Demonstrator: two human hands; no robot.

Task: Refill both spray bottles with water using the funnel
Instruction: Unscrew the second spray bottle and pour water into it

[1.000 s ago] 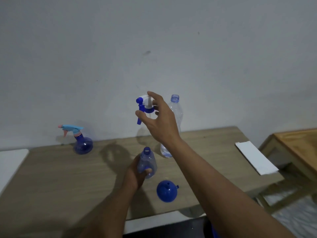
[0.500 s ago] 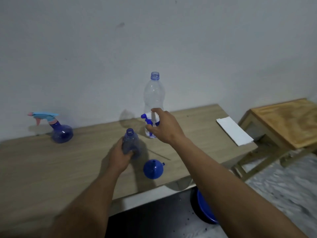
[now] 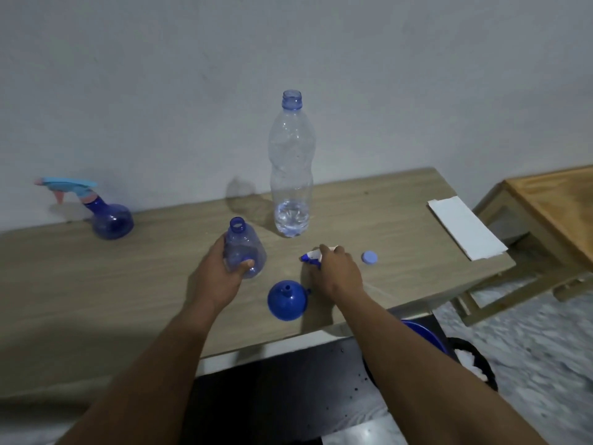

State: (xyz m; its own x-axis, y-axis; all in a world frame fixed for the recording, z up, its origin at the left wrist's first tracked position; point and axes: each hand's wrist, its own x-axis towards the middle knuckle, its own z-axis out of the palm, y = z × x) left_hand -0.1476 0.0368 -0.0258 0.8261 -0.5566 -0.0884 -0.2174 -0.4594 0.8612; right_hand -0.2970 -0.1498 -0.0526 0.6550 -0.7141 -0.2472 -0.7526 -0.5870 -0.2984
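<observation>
Left hand (image 3: 221, 271) grips the open bottle (image 3: 244, 248); right hand (image 3: 337, 272) holds its sprayer (image 3: 310, 256) on the surface (image 3: 128, 284). Next, probably: seat the funnel (image 3: 287, 300) in its neck.

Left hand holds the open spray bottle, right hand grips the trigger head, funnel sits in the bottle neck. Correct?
Not the last part: the head view shows the funnel lying mouth-down on the table, spout up, near the spray bottle. As stated, the left hand holds that open bottle and the right hand grips the trigger head.
</observation>
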